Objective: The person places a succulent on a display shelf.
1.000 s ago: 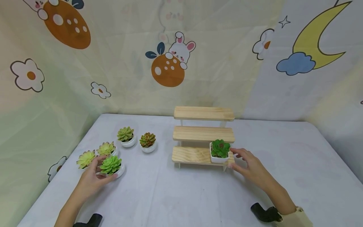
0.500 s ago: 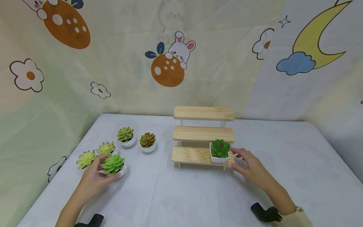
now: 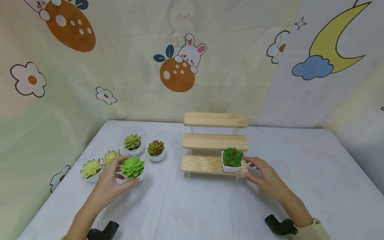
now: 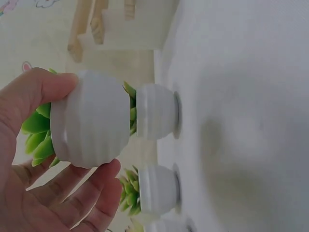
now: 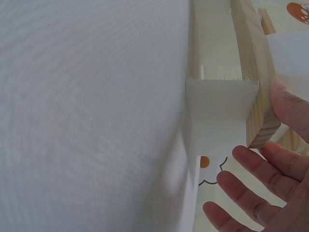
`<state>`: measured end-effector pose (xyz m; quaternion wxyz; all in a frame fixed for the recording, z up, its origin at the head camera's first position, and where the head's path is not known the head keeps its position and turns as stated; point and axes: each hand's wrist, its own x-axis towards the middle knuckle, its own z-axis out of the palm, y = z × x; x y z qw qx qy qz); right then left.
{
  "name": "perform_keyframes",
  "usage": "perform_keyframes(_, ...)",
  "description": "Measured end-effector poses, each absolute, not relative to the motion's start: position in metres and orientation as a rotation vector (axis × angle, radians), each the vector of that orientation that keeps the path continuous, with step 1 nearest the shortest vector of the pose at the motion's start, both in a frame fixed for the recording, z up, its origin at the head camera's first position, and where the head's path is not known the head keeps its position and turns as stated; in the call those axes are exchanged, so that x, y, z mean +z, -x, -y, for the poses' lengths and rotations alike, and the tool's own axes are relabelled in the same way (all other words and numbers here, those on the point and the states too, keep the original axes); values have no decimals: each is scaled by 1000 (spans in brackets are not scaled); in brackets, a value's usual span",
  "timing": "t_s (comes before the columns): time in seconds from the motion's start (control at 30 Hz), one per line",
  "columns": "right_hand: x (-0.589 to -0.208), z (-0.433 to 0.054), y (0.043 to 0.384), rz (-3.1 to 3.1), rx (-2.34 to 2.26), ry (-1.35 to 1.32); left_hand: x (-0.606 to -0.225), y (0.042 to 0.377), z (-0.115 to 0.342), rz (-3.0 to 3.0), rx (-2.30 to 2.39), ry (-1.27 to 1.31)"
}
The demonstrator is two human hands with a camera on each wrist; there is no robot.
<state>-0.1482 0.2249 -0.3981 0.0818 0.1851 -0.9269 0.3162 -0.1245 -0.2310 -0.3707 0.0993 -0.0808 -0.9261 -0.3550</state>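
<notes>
My left hand (image 3: 108, 185) grips a bright green succulent in a round white pot (image 3: 132, 167), thumb on one side and fingers on the other. In the left wrist view the pot (image 4: 94, 118) is off the table. My right hand (image 3: 267, 177) is at the right end of the lowest board of a three-tier wooden display stand (image 3: 200, 163), holding it between thumb and fingers. In the right wrist view the thumb (image 5: 292, 108) lies against the board (image 5: 263, 113). A dark green succulent in a square white pot (image 3: 232, 160) stands on that board, near this hand.
Left on the table are two yellow-green succulents (image 3: 91, 168) (image 3: 111, 157), the second partly behind my left hand. Beyond them stand a green succulent (image 3: 132, 142) and a reddish-brown one (image 3: 156, 148), both in round white pots. A printed cloth (image 3: 228, 66) hangs behind the table.
My left hand has lifted the bright green succulent and carried it to the right and slightly away from me. The right hand and the stand have stayed in place.
</notes>
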Motion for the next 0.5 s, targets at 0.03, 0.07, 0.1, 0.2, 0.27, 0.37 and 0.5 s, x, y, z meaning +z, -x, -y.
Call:
perform_keyframes(0.03, -398, -225, 148, 2771, 949, -552, -370, 126, 228, 2731, -1054, 258)
perform_keyframes(0.07, -399, -225, 148, 2774, 948, -550, -370, 127, 225, 2722, -1061, 275)
perform_keyframes(0.1, -399, -225, 148, 2777, 948, -549, -370, 129, 222, 2715, -1065, 293)
perform_keyframes(0.2, -399, -225, 148, 2783, 947, -550, -369, 134, 213, 2699, -1085, 345)
perform_keyframes(0.27, -399, -225, 148, 2782, 946, -553, -368, 138, 207, 2693, -1099, 380)
perform_keyframes(0.37, -398, -224, 148, 2780, 949, -552, -366, 143, 197, 2692, -1122, 424)
perform_keyframes(0.5, -396, -224, 147, 2774, 964, -556, -365, 148, 185, 2679, -1140, 470)
